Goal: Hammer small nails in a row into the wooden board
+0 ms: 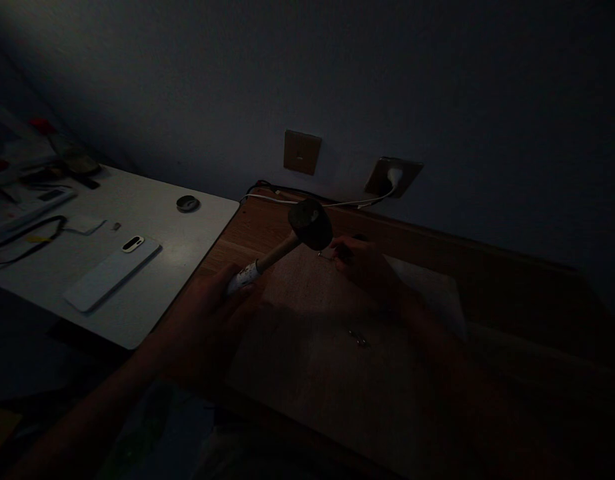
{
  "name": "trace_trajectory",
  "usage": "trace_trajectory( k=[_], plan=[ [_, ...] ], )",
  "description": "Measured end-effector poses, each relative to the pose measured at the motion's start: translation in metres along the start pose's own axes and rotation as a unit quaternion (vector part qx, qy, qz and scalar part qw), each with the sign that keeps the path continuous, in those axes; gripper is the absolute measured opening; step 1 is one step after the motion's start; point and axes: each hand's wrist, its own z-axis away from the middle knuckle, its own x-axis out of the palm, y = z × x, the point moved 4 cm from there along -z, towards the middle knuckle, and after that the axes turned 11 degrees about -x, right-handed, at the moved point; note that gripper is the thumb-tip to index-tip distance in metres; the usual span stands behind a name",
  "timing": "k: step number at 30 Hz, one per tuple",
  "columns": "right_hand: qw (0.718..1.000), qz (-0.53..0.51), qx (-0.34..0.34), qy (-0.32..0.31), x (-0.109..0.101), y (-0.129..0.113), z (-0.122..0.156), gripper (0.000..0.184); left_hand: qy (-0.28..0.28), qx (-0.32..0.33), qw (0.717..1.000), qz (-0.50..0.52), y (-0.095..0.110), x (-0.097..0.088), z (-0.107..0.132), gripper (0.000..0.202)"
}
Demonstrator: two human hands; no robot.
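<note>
The light is dim. My left hand (222, 313) is closed round the white-wrapped end of a mallet (280, 250), whose wooden handle slants up to a dark, rounded head (311, 223). That head hangs above a thin wooden board (307, 347). Across the board's far part reaches my right hand (362, 263), its fingers pinched together at a small shiny metal piece (320, 253), which looks like a nail or screw; its exact kind is too dark to tell. Closer to me, a few small metal pieces (358, 339) lie on the board.
A white table (182, 253) adjoins at the left, bearing a pale phone (112, 273), a small round tin (188, 203) and a cable loop (57, 230). Behind the brown tabletop (512, 300), a white plug (394, 177) sits in the wall socket, its cable trailing left.
</note>
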Motion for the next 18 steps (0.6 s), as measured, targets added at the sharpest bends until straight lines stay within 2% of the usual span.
trace_trajectory(
  k=[8,12,18],
  plan=[
    [0.999,0.039,-0.003,-0.032,0.007,-0.003,-0.002,0.040,-0.003,-0.002,1.000,-0.005,0.004,0.003,-0.001,0.040],
    [0.998,0.048,0.026,-0.025,0.007,0.000,-0.001,0.040,-0.019,0.001,1.000,-0.012,0.004,0.003,-0.002,0.037],
    [0.996,0.052,0.075,-0.012,0.010,0.005,-0.001,0.037,-0.008,0.009,0.997,-0.076,0.025,0.000,-0.004,0.035]
  ],
)
